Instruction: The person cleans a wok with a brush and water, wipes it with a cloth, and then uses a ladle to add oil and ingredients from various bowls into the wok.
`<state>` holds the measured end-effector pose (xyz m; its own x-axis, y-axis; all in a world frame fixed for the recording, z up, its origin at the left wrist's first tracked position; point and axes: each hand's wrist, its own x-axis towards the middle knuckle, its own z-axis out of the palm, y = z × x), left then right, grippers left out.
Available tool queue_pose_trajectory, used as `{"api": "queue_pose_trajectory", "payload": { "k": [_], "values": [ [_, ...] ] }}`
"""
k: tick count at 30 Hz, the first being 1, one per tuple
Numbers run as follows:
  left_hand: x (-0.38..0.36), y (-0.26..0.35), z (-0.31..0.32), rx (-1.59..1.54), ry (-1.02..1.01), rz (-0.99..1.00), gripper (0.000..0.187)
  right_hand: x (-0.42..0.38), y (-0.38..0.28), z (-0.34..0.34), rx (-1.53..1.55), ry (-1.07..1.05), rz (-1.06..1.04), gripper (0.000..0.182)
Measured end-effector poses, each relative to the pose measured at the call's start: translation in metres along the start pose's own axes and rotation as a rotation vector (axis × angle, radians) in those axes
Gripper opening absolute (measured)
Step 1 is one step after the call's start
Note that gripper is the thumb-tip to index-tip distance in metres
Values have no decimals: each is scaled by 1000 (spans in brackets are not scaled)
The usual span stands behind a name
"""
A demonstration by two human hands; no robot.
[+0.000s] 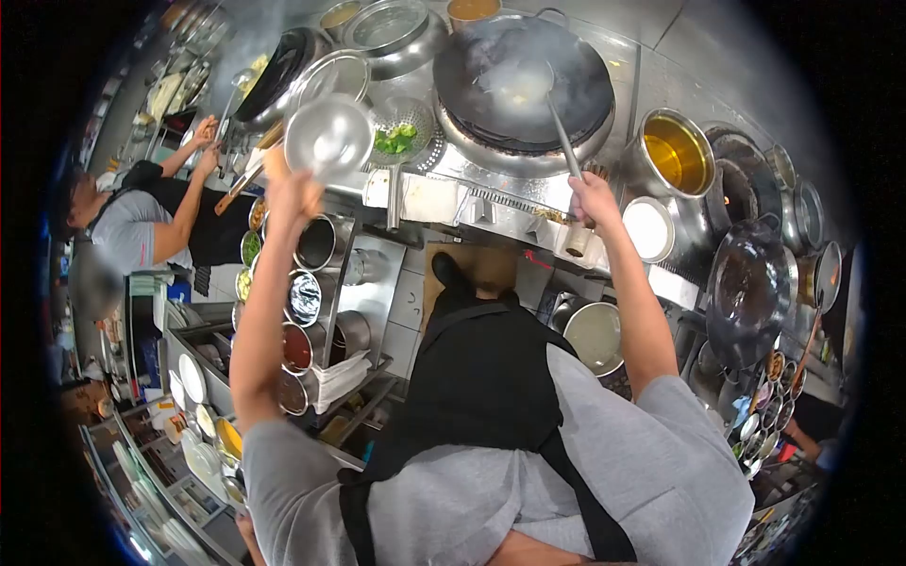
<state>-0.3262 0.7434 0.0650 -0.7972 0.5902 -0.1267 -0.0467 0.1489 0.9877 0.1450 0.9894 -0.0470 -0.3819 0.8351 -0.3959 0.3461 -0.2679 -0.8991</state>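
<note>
My left hand (298,194), smeared by motion, grips a shiny metal bowl (330,132) at its near edge. The bowl hangs tilted left of the stove. My right hand (593,198) is closed round the handle of a ladle (563,135), whose head dips into a pale, steaming content in the wok (462,94). Steam partly hides the ladle's head. Between bowl and wok, a perforated skimmer (382,115) bears green vegetable pieces (396,139). Its handle points towards me.
A pot of yellow oil (703,170) and a white bowl (649,229) stand right of the wok. Another wok (752,292) is beyond them. A co-worker (156,212) stands left at a second wok. Tubs of sauce (296,347) line the left counter.
</note>
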Motion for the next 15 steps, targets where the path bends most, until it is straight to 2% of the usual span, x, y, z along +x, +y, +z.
{"api": "queue_pose_trajectory", "payload": {
  "k": [1, 2, 3, 4, 5, 6, 7, 8, 9, 10, 11, 13, 15],
  "values": [
    [-9, -26, -50, 338, 75, 205, 44, 1, -2, -11, -2, -77, 12, 22],
    [-46, -22, -73, 726, 73, 291, 44, 1, -10, -15, -142, -70, -11, 23],
    [-87, -10, -96, 1116, 63, 371, 44, 13, -8, -15, -152, -83, -9, 23],
    [-125, -7, -117, 1337, -71, 396, 47, 31, -4, -12, -485, 131, -147, 25],
    [-148, -31, -151, 1543, -244, 314, 49, 41, -2, -10, -813, 349, -293, 27],
    [-176, -65, -185, 1589, -378, 259, 51, 32, -28, 1, -796, 337, -110, 34],
    [-212, -90, -200, 1568, -489, 181, 51, 38, -28, 8, -801, 329, -118, 34],
    [-241, -127, -214, 1699, -662, 8, 49, 48, -25, 15, -868, 295, -113, 35],
    [-283, -87, -172, 1803, -917, -159, 40, 54, -24, 21, -933, 261, -107, 36],
    [-324, -122, -196, 1646, -1026, 182, 36, 44, -29, 25, -1005, 191, -105, 36],
    [-357, -156, -200, 1794, -1160, 6, 36, 40, -18, 27, -1004, 184, -105, 36],
    [-426, -210, -204, 1768, -1324, -218, 35, 32, 10, 28, -885, 62, -242, 36],
    [-481, -244, -197, 1660, -1205, -636, 41, 3, 9, 30, 89, -198, 339, 39]
  ]
}}
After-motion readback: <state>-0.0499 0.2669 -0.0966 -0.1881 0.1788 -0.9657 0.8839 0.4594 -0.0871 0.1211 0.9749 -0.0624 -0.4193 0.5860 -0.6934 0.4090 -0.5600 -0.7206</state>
